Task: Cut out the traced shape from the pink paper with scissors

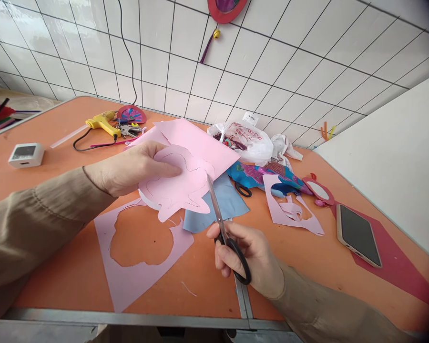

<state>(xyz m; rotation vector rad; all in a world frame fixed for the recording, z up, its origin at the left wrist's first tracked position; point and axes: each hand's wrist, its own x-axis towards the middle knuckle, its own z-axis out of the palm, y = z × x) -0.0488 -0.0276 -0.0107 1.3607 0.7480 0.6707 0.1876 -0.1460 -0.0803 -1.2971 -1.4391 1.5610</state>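
My left hand (139,166) pinches a sheet of pink paper (171,186) between thumb and fingers. Dark drawn outlines run over the paper, and its near edge is cut into pointed, curvy shapes. In my right hand (250,252) is a pair of scissors (219,219) with black handles. Its blades point up and away, their tips at the right edge of the pink paper. Below my left hand lies a pink paper offcut (128,281) with a large irregular hole. A piece of blue fabric or paper (218,200) lies partly under the held paper.
A yellow glue gun (105,124), keys (130,129) and a white box-shaped device (26,155) sit at the left. Behind is a white plastic bag (250,140). To the right are another pink offcut (277,214), patterned blue cloth (252,177), a phone (359,236) and red paper (396,267).
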